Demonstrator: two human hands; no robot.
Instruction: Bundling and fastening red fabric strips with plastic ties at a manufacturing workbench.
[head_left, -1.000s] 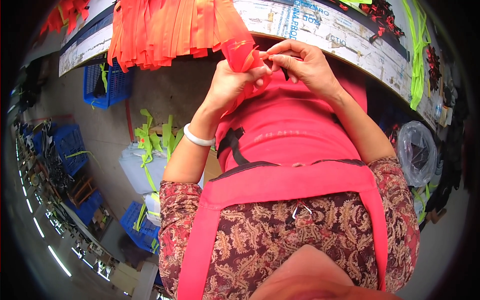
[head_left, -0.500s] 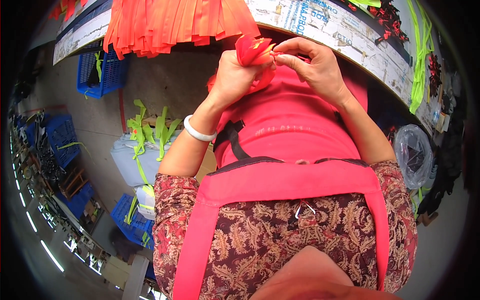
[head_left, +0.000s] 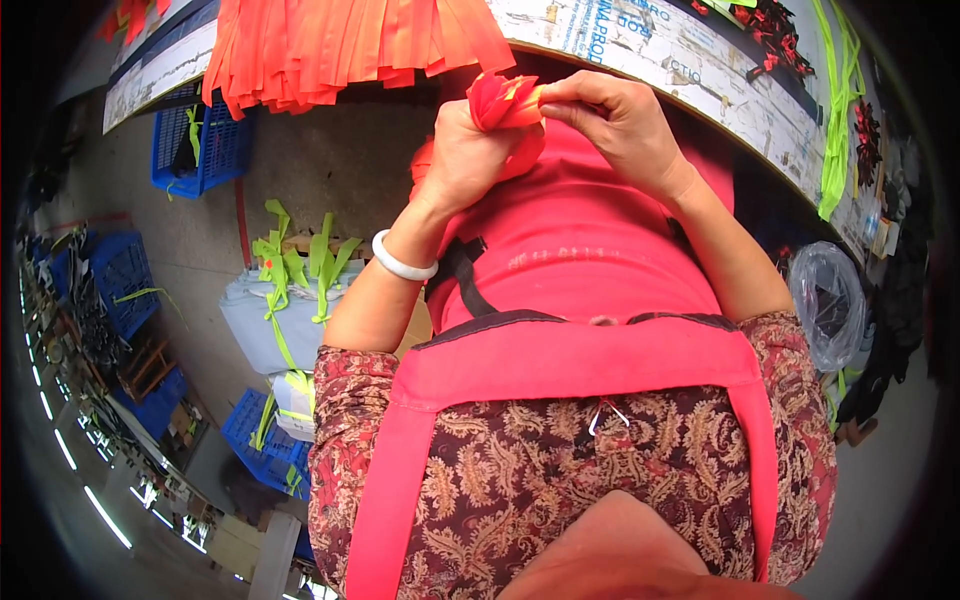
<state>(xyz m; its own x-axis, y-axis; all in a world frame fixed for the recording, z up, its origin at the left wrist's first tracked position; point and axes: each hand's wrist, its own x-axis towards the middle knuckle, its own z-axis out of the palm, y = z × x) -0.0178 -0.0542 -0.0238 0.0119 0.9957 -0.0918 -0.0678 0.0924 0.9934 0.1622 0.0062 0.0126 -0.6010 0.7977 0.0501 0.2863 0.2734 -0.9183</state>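
My left hand is closed around a bundle of orange-red fabric strips. The folded ends fan out above the fist, and more of the cloth hangs below it, against my red apron. At the bundle's right side, the thumb and fingers of my right hand pinch the edge of an orange strip. Just beyond my left hand, a thick row of orange strips hangs over the front edge of the workbench.
Small dark red-and-black pieces and yellow-green strips lie on the bench's right side. To the left on the floor are blue crates and a grey stack tied with yellow-green strips. A clear plastic bag is at my right.
My right hand has shifted slightly up and right, pulling the strip's edge out from the bundle. The dark red bit seen under its fingers no longer shows. My left hand keeps its grip.
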